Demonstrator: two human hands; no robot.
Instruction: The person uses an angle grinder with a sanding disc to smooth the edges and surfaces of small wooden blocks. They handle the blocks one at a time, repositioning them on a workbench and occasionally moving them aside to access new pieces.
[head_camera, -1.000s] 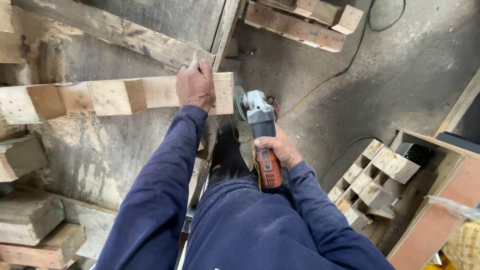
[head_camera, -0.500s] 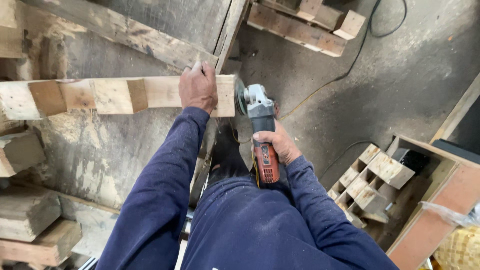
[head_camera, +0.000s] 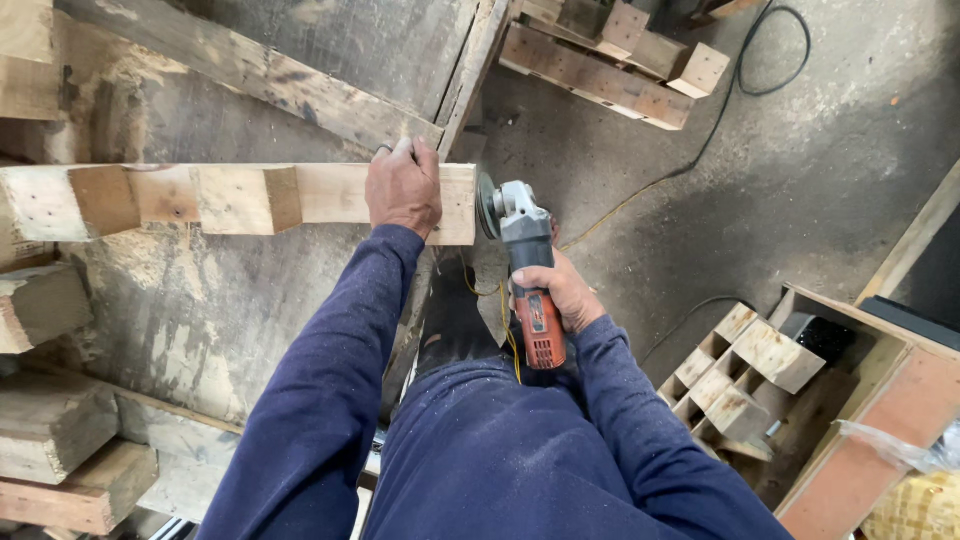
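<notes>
My left hand (head_camera: 403, 187) presses down on a long pale wooden pallet piece (head_camera: 240, 200) that lies across a worn grey work table (head_camera: 210, 310), near the piece's right end. My right hand (head_camera: 560, 292) grips the orange body of an angle grinder (head_camera: 525, 270). The grinder's disc (head_camera: 488, 205) sits against the right end face of the wooden piece. Both arms wear dark blue sleeves.
Wooden blocks (head_camera: 50, 440) are stacked at the lower left. More pallet timbers (head_camera: 610, 70) lie on the concrete floor at the top. A small slatted pallet part (head_camera: 745, 370) and a wooden box (head_camera: 880, 400) stand at the right. A black cable (head_camera: 760, 60) runs across the floor.
The view has shifted slightly. Both hands stay in place, with the left on the wood and the grinder's disc at the end of the piece.
</notes>
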